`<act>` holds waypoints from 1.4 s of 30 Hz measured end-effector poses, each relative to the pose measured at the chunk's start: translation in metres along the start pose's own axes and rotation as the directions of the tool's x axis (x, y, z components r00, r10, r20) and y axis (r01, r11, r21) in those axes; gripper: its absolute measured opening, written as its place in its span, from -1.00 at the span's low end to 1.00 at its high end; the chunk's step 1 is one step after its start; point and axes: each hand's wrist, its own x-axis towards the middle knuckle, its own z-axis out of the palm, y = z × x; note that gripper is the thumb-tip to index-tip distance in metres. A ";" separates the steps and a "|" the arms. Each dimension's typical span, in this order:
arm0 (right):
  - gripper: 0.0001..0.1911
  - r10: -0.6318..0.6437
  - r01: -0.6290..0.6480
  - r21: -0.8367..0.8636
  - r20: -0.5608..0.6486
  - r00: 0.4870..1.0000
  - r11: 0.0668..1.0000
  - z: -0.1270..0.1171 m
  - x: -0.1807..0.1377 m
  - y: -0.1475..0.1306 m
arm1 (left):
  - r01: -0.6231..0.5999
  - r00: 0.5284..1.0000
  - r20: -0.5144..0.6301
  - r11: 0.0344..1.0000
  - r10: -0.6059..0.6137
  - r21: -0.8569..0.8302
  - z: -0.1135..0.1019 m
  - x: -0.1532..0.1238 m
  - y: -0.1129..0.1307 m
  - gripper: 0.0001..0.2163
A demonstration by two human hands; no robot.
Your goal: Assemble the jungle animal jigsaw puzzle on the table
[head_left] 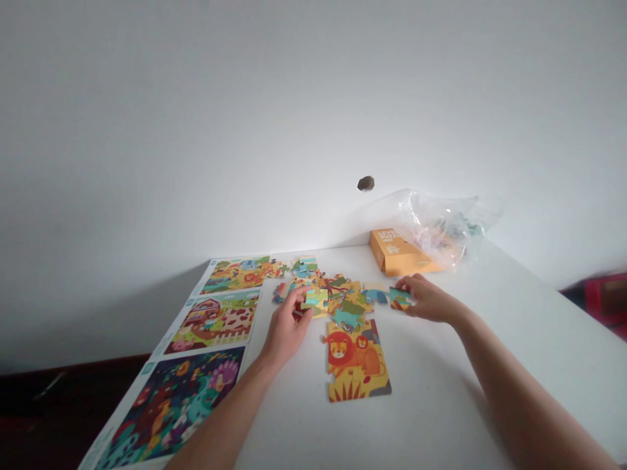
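My left hand (290, 321) is closed on a yellow-green puzzle piece (316, 301), at the left edge of a heap of loose puzzle pieces (347, 307). On the right, my right hand (427, 297) pinches another puzzle piece (400, 298), green and blue, by its right side. A pale piece with a blue shape (375, 294) lies between that piece and the heap. Nearer to me, a joined section with two lions (358, 362) lies flat on the table, with knobs and notches along its left edge. My fingers partly cover both held pieces.
Along the left of the white table (431, 405) lies a sheet with several pictures (215, 320). An orange puzzle box (399, 254) stands at the back, with a clear plastic bag (443, 225) of pieces on it. Behind rises a white wall with a dark hole (366, 183).
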 end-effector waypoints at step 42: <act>-0.83 -0.142 0.192 0.092 -0.393 0.908 0.977 0.035 0.007 -0.065 | -0.007 1.000 0.019 1.000 0.008 -0.022 0.001 0.000 -0.001 -0.61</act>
